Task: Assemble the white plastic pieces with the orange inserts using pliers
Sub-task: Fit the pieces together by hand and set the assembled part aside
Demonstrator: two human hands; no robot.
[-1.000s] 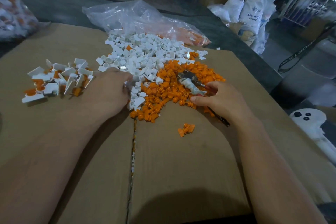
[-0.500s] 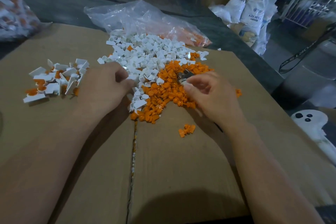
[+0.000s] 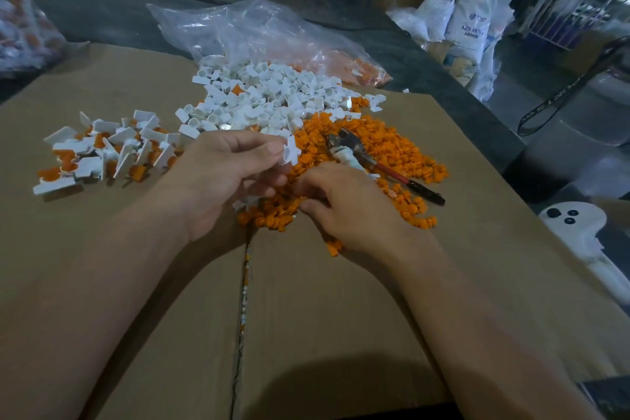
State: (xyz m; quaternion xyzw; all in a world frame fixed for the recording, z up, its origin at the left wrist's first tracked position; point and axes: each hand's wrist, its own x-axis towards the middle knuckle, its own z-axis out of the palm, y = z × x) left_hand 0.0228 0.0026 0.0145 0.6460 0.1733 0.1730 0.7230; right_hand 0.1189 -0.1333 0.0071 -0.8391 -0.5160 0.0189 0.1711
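My left hand (image 3: 225, 174) holds a white plastic piece (image 3: 290, 151) pinched between thumb and fingers, raised above the near edge of the orange insert pile (image 3: 385, 150). My right hand (image 3: 344, 204) lies palm down on that pile, fingers curled into the inserts; what it grips is hidden. The pliers (image 3: 368, 160), with taped jaws and a red and black handle, lie loose on the orange pile just beyond my right hand. A heap of loose white pieces (image 3: 269, 95) sits behind.
A group of assembled white-and-orange pieces (image 3: 102, 153) lies at the left on the cardboard (image 3: 341, 317). A clear plastic bag (image 3: 259, 34) lies behind the piles. A seam runs down the cardboard's middle. White sacks (image 3: 474, 20) stand at the far right.
My left hand lifted a white piece out of the heap toward the centre. My right hand let go of the pliers, which now lie on the orange pile, and dropped onto the inserts.
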